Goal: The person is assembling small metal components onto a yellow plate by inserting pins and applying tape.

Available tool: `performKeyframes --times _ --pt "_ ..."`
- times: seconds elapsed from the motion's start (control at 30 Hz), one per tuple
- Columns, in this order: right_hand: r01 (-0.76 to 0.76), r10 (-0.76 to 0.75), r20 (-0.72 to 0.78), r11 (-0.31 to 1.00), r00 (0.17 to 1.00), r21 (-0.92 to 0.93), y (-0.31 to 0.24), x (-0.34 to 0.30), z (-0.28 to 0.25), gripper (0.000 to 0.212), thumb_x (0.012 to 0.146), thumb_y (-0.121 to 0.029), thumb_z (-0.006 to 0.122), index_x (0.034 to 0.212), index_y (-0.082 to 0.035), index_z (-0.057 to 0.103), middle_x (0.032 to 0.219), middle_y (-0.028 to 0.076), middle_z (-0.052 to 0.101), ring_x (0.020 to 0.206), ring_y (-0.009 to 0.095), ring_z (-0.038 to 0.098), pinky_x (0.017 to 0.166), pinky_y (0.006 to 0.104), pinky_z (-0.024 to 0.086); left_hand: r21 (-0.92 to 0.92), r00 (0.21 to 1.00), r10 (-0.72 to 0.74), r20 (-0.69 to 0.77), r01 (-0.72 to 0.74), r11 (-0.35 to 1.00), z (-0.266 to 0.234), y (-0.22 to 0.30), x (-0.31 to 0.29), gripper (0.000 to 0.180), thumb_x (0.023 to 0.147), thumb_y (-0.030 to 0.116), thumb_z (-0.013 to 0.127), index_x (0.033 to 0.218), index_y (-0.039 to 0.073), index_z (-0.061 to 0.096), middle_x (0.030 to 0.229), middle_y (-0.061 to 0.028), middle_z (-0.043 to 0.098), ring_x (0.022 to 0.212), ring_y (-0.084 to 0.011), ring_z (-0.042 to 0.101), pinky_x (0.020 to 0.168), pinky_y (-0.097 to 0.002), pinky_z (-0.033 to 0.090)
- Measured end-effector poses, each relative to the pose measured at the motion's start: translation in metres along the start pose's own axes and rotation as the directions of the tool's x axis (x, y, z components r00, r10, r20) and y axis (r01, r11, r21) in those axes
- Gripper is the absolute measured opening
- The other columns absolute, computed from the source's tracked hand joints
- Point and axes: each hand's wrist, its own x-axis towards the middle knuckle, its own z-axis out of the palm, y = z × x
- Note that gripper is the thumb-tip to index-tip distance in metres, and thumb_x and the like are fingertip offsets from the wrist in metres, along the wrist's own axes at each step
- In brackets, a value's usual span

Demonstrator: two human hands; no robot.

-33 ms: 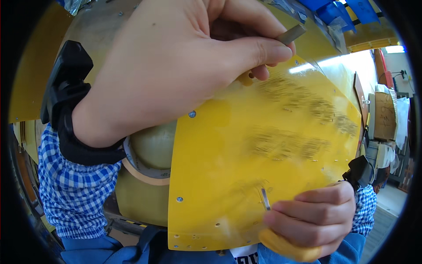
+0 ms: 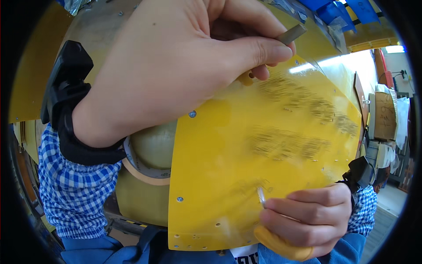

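Observation:
A large yellow panel [image 2: 211, 167] with small holes and screws spreads out before me. Dark fine lines in patches [image 2: 285, 143] mark its surface. My left hand [image 2: 193, 57] reaches across its far left part, thumb and fingers closed on a short grey-brown rod [image 2: 293, 34] whose end sticks out to the right. At the panel's near right, my right hand [image 2: 307, 220] pinches a thin shiny metal tool [image 2: 261, 196], its far end over the panel near some dark marks. Most of that tool is hidden in the fingers. A yellow finger cover [image 2: 281, 246] wraps the right thumb.
A roll of tape [image 2: 145, 171] lies left of the panel, under my left wrist. Black devices are strapped to my left wrist [image 2: 68, 83] and right wrist [image 2: 358, 171]. Blue bins [image 2: 360, 11] stand far right, and a cardboard box [image 2: 384, 114] sits beyond the panel's right edge.
My right hand has shifted slightly left with the metal tool, and the tool's tip has moved a little left and away. My left hand and its rod look still.

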Motion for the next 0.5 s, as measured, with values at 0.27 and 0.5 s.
performKeyframes --times 0.27,0.5 --pt "-0.102 0.100 0.060 0.995 0.993 0.017 -0.006 0.005 -0.005 0.006 0.074 -0.014 0.066 0.078 -0.010 0.068 0.081 0.000 0.071 0.071 0.008 0.064 0.065 0.0207 0.045 0.220 0.989 0.096 0.116 -0.120 0.968 -0.009 -0.001 0.009 0.012 0.087 0.001 0.064 0.098 -0.002 0.068 0.094 -0.0098 0.070 0.074 -0.0093 0.065 0.067 -0.0211 0.055" --pt "0.265 -0.285 -0.044 0.930 0.958 -0.255 0.011 0.002 0.007 0.017 0.075 -0.031 0.061 0.075 -0.016 0.068 0.077 -0.005 0.072 0.069 0.005 0.063 0.066 0.0210 0.038 0.351 0.997 -0.033 0.063 0.009 0.936 0.002 0.024 0.007 0.012 0.087 0.003 0.065 0.098 -0.001 0.069 0.094 -0.0098 0.071 0.075 -0.0094 0.066 0.067 -0.0205 0.055"
